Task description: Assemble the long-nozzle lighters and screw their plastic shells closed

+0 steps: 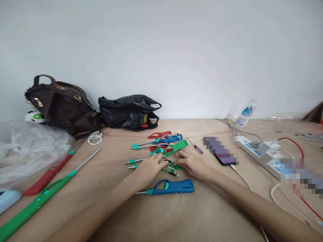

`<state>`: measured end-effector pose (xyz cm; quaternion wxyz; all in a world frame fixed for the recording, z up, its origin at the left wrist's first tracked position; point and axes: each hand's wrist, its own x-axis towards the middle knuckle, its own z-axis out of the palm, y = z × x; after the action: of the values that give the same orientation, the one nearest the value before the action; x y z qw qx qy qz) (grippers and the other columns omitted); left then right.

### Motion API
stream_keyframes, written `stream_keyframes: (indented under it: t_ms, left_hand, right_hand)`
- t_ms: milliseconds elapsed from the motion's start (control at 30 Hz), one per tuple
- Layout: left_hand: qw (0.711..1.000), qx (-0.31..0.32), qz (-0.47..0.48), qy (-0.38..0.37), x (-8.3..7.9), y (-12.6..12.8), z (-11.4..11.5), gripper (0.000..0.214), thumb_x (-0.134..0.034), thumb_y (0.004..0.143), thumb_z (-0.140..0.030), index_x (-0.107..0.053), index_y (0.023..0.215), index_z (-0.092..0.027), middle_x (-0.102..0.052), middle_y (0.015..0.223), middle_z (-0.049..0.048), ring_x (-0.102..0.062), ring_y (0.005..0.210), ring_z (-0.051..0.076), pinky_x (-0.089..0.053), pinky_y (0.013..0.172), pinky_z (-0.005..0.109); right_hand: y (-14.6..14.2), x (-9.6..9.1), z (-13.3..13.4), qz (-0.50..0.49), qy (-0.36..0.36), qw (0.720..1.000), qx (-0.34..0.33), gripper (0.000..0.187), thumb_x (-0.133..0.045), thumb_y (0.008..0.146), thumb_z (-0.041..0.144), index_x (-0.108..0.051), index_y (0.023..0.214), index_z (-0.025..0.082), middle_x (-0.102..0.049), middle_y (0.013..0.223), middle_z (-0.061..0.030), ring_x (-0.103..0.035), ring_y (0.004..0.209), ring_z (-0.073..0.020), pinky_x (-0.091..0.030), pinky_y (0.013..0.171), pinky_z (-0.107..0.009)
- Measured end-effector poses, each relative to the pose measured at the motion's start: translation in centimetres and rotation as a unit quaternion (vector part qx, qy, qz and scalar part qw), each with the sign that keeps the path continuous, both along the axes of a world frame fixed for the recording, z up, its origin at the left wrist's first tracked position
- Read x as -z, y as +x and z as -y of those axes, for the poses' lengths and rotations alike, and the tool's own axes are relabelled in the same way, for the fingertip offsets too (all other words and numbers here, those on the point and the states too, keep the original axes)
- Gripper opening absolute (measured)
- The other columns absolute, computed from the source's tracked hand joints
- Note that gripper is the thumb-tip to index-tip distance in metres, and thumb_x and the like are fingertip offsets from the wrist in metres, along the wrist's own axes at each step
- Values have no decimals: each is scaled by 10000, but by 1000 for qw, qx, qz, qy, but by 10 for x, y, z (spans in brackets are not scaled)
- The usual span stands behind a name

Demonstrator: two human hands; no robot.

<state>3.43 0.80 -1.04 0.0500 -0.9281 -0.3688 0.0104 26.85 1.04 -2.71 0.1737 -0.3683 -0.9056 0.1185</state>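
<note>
My left hand [148, 168] lies over an opened green gas lighter [176, 166], its fingers bent down onto the parts near the nozzle end. From the other side my right hand [193, 165] has its fingers closed at the handle of the same lighter. Thin wires and a small black part [173, 173] show beside the fingers. Just beyond the hands is another opened green lighter half [179, 147], with blue lighters [171, 138] and a red lighter casing [160, 134] behind it. A whole blue lighter [176, 187] lies nearer to me. The exact finger contacts are partly hidden.
A small screwdriver [198, 149] and a phone [222, 151] lie to the right, before a power strip [252, 149] and a bottle [246, 114]. Long green [37, 201] and red [51, 174] lighters, a plastic bag [32, 151], a dark handbag [63, 107] and a black bag [126, 111] are leftward.
</note>
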Motion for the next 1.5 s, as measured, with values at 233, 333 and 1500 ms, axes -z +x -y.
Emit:
stream_keyframes:
  t_ms: [233, 333, 1500]
  left_hand:
    - [1000, -7, 15, -2, 3, -2, -2, 410, -420, 867, 4, -557, 1186, -213, -552, 1093, 76, -561, 971, 232, -472, 797, 321]
    - [999, -12, 28, -11, 3, -2, -2, 370, -413, 868, 5, -557, 1154, -180, -557, 1098, 83, -554, 984, 243, -467, 798, 335]
    - [968, -13, 223, -110, 5, -21, -18, 194, -445, 770, -13, -530, 675, -159, -547, 788, 14, -531, 731, 160, -378, 636, 247]
  right_hand:
    - [-1, -1, 1, -14, -13, 1000, 2, 350, -436, 876, 34, -680, 1062, 201, -513, 937, -70, -496, 971, -207, -434, 857, -338]
    - [-2, -2, 2, -12, -12, 1000, 5, 355, -438, 865, 20, -681, 1057, 194, -511, 940, -71, -494, 965, -207, -433, 856, -338]
    - [-2, -2, 6, -9, 2, 1000, 13, 193, -527, 888, 126, -680, 968, 213, -575, 998, -68, -484, 1015, -231, -425, 887, -386]
